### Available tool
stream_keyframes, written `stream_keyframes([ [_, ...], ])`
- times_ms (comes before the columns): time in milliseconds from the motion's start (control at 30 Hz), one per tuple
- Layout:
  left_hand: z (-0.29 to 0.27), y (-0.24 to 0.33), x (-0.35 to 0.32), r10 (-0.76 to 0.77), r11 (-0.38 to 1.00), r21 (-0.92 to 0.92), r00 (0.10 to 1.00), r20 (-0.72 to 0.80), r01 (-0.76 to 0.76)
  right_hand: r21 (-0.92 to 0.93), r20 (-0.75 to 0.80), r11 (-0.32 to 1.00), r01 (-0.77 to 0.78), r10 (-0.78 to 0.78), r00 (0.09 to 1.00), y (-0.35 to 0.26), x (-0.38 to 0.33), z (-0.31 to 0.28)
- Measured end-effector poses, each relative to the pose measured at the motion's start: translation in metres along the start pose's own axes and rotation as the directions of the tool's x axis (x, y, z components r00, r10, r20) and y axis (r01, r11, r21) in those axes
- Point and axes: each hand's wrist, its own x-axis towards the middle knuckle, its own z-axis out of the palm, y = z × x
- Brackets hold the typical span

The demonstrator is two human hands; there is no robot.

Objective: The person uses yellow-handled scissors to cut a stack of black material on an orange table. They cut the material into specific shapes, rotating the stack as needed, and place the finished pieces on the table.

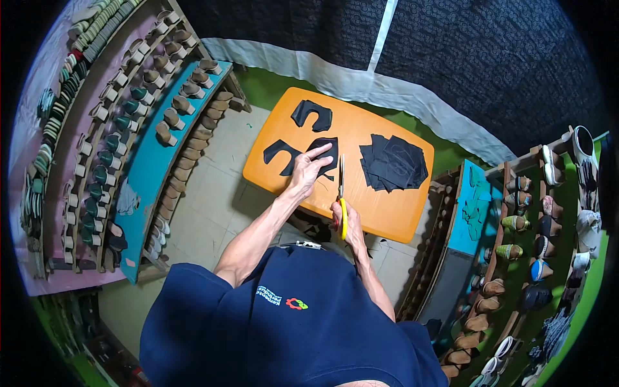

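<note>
The left hand (307, 174) has its fingers spread over a flat, dark black piece (334, 152) on the left half of the orange table (361, 122), and the right hand (354, 233) is closed around the scissors (343, 216). The scissors have yellow and red handles and thin, shiny silver blades that point away from the person. Two black curved pieces (313, 115) shaped like horseshoes lie close by, and a messy black pile (394, 164) with pointy corners sits on the right.
</note>
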Motion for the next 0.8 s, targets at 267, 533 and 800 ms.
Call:
stream_keyframes([
  [267,0.023,0.016,-0.010,-0.066,0.996,-0.046,0.993,0.099,0.071,0.061,-0.044,0.997,-0.044,0.047,0.998,-0.007,0.005,-0.009],
  [533,-0.004,0.032,0.008,-0.134,0.985,0.133,0.969,0.208,0.108,0.032,0.036,0.998,-0.063,0.062,0.997,-0.005,-0.008,-0.015],
  [800,-0.012,0.049,0.012,-0.165,0.958,0.278,0.926,0.338,0.069,-0.084,0.056,0.996,-0.032,0.037,0.998,-0.002,-0.015,-0.008],
])
